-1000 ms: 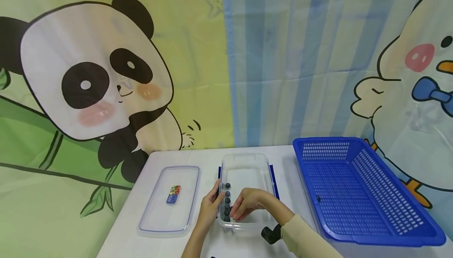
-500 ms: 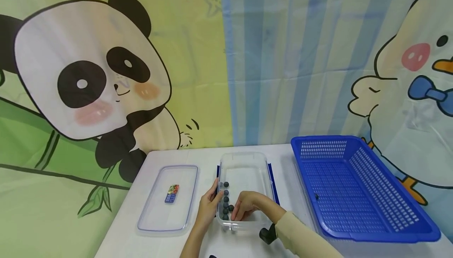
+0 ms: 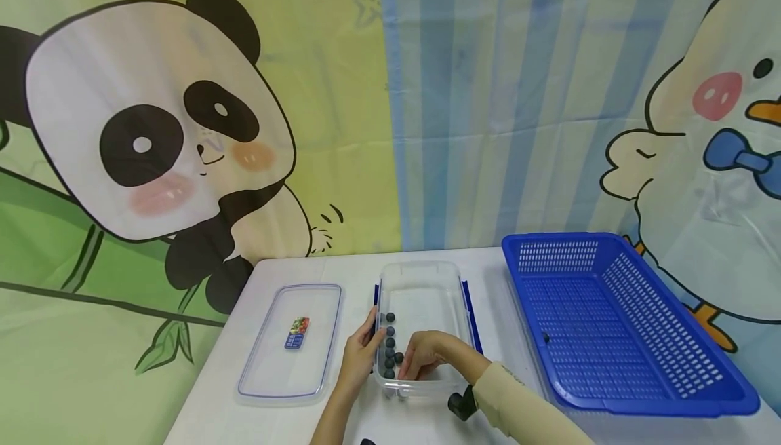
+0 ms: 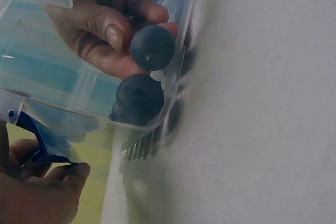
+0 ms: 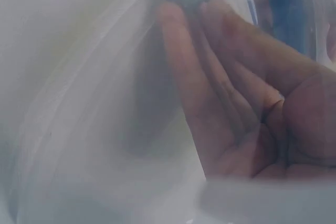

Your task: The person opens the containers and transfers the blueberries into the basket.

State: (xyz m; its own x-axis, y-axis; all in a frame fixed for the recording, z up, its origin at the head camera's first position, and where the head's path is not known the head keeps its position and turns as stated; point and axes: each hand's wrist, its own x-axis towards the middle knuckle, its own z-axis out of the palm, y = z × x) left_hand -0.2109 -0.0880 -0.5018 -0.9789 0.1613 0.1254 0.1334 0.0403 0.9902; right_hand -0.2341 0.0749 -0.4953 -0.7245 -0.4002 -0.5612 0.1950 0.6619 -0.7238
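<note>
A clear plastic box (image 3: pixel 427 302) with blue side latches stands lidless on the table. Along its left wall lies a row of blueberries (image 3: pixel 390 342), with one more blueberry (image 3: pixel 399 357) just right of the row. My left hand (image 3: pixel 357 357) grips the box's left side; in the left wrist view its fingers are curled at the blue latch (image 4: pixel 47 145). Inside the near left corner, my right hand (image 3: pixel 422 355) pinches a blueberry (image 4: pixel 152 47) between thumb and fingertips. Beside it in that corner sits another blueberry (image 4: pixel 139 98).
A clear lid (image 3: pixel 262 377) with a colourful label (image 3: pixel 297 333) lies on the table at left. The blue perforated basket (image 3: pixel 610 343) at right holds a small dark blueberry (image 3: pixel 546 338). Behind the table hangs a printed curtain (image 3: pixel 451 112).
My right hand has drawn slightly back from the row, bringing the blueberry beside it into sight. Its fingers now point down at the near corner. My left hand keeps its hold.
</note>
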